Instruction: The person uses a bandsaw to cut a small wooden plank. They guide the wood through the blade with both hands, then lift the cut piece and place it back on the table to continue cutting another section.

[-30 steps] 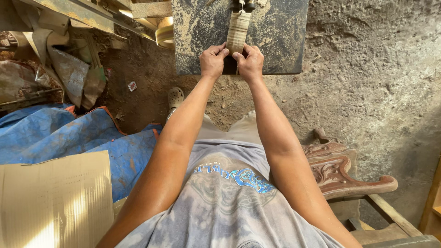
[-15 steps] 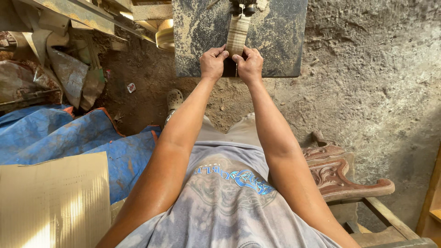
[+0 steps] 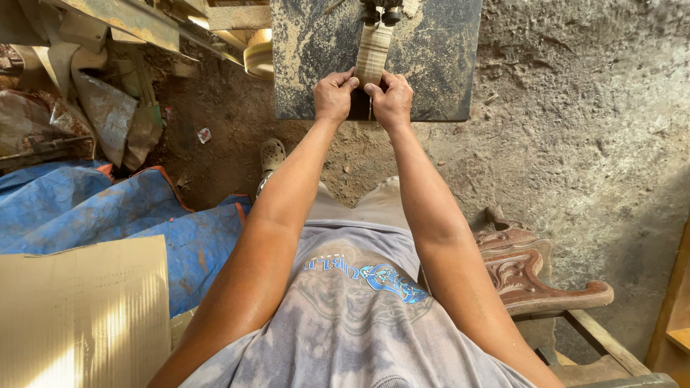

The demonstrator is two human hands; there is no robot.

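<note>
Left hand (image 3: pixel 334 95) and right hand (image 3: pixel 392 100), fingers clenched on the wood strip (image 3: pixel 372 54), unchanged; strip still against the blade guide (image 3: pixel 381 13) on the tabletop (image 3: pixel 445 65).

- the dirt floor (image 3: pixel 575 136) is grey, bumpy and lit by sun.
- a blue tarp (image 3: pixel 108 215) lies low on the left.
- a flat cardboard sheet (image 3: pixel 79 316) lies on the tarp.
- a carved brown wood piece (image 3: pixel 532 273) sits low on the right.
</note>
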